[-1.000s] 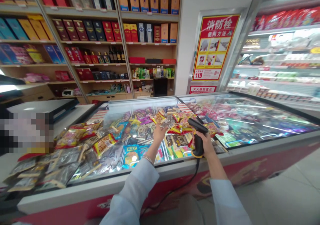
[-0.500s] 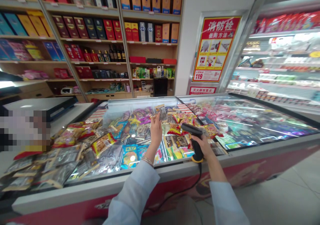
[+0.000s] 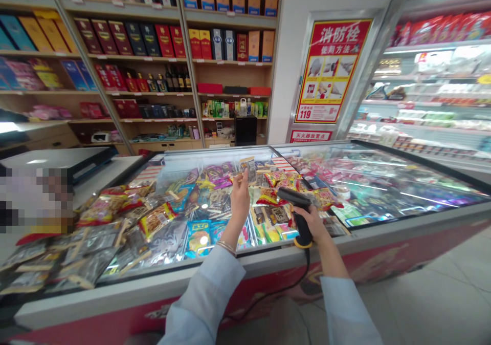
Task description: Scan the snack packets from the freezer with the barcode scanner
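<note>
— Where's the little snack packet (image 3: 249,168)?
— Up above the freezer's glass lid (image 3: 383,181), pinched in the left hand (image 3: 240,194). It looks flat and crinkly.
— And the right hand (image 3: 312,222)?
— Its grip is wrapped tight round the black scanner (image 3: 297,209). I think it's scanning time, so the scanner's nose needs to face the packet's code.
</note>
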`<state>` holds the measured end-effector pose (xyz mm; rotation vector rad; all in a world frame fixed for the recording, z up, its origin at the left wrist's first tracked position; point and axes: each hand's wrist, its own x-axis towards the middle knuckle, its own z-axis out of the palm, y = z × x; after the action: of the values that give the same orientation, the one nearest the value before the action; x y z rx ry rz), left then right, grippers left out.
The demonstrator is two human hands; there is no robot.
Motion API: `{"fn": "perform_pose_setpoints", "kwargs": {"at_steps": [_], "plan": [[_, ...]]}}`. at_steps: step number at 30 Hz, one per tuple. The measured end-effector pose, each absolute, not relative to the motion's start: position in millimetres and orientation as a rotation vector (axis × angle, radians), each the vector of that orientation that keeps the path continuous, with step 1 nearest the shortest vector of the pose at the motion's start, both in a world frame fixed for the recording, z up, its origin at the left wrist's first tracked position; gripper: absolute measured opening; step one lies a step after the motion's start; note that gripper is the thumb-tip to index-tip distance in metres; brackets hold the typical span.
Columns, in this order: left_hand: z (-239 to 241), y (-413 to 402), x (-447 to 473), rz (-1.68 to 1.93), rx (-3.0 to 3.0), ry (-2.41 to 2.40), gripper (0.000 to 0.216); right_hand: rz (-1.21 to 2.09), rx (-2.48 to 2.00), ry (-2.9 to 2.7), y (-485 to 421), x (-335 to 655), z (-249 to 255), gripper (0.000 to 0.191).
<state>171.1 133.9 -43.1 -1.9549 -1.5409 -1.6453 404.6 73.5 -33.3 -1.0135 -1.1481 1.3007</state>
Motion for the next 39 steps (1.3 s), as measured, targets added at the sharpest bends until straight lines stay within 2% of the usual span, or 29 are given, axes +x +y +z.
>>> {"fn": "perform_pose_setpoints", "kwargs": {"at_steps": [7, 12, 20, 29, 39], "plan": [[-41.1, 131.8, 172.1, -1.679, -1.959, -1.572, 0.053, 1.286, -1.027, -1.118, 76.7, 405.1, -34.9, 0.032], [-19.3, 115.6, 158.6, -1.788, -1.885, -1.602, 0.049, 1.245, -0.997, -1.086, 73.0, 399.0, -19.8, 0.029], [15.4, 63.0, 39.6, -1.752, -1.683, -1.737, 0.037, 1.372, -0.851, -1.088, 67.7, 326.6, -2.4, 0.029], [0.4, -3.3, -89.0, -1.609, -1.399, -1.946, 0.037, 1.59, -0.71, -1.15, 58.0, 203.1, -9.1, 0.026], [-40.5, -48.0, -149.6, -1.639, -1.001, -1.993, 0.034, 1.793, -0.705, -1.162, 50.6, 122.3, -24.6, 0.023]]}}
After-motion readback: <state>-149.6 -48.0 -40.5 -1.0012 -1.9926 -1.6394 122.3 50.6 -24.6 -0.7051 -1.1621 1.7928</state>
